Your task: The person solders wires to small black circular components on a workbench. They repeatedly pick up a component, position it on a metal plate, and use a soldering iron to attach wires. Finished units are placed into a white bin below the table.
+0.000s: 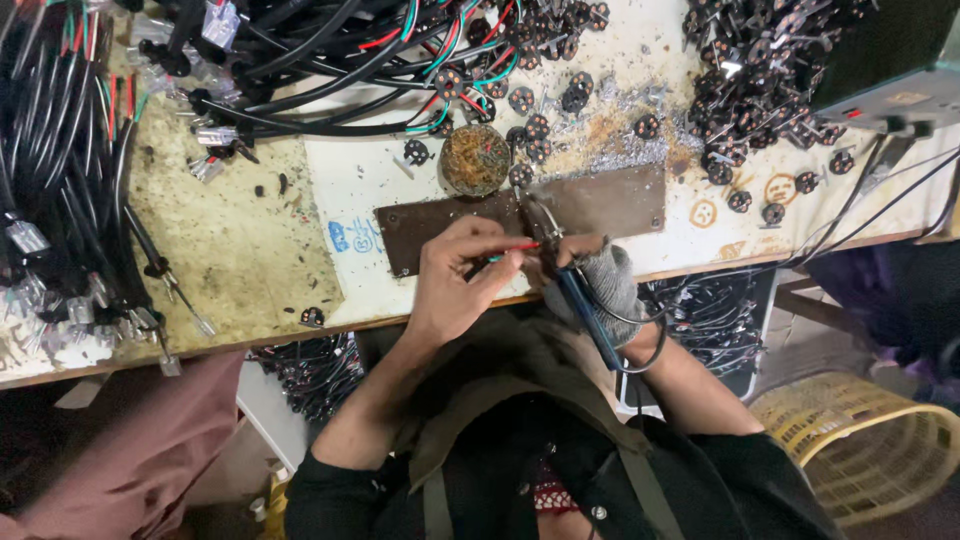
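Note:
My left hand (455, 280) is bare and pinches thin red and green wires (515, 250) at the bench's front edge. My right hand (605, 280) wears a grey knit glove and grips a soldering iron (575, 295) with a blue handle. The iron's tip points up at the wire ends, over a brown metal plate (620, 200) fixed to the bench. A black cord loops from the iron's handle down past my right wrist.
A round rusty-looking pad (474, 158) sits just behind the plate. Small black round connectors (745, 70) lie heaped at the back right. Bundles of black cables (60, 180) fill the left and back. A yellow wicker basket (870, 440) stands on the floor at right.

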